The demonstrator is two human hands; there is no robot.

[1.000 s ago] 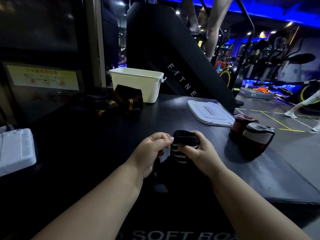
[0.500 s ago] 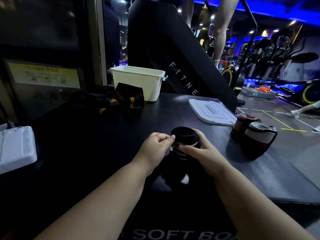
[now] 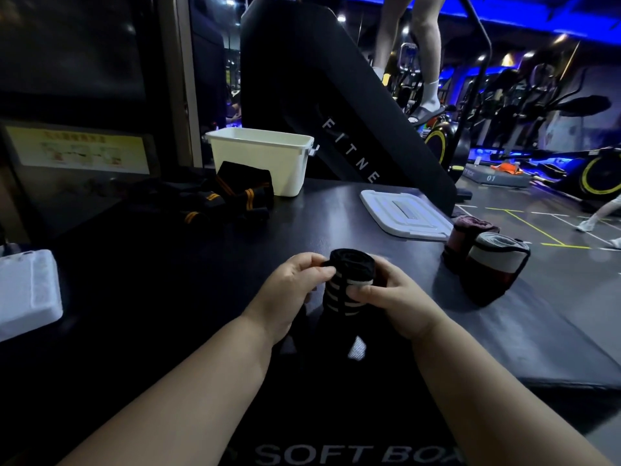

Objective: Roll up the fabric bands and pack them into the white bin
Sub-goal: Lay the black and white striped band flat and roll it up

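Head camera faces forward, down; near left hand, right hand.

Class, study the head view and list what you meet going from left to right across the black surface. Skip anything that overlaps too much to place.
white block → white bin → striped band → white lid → rolled bands
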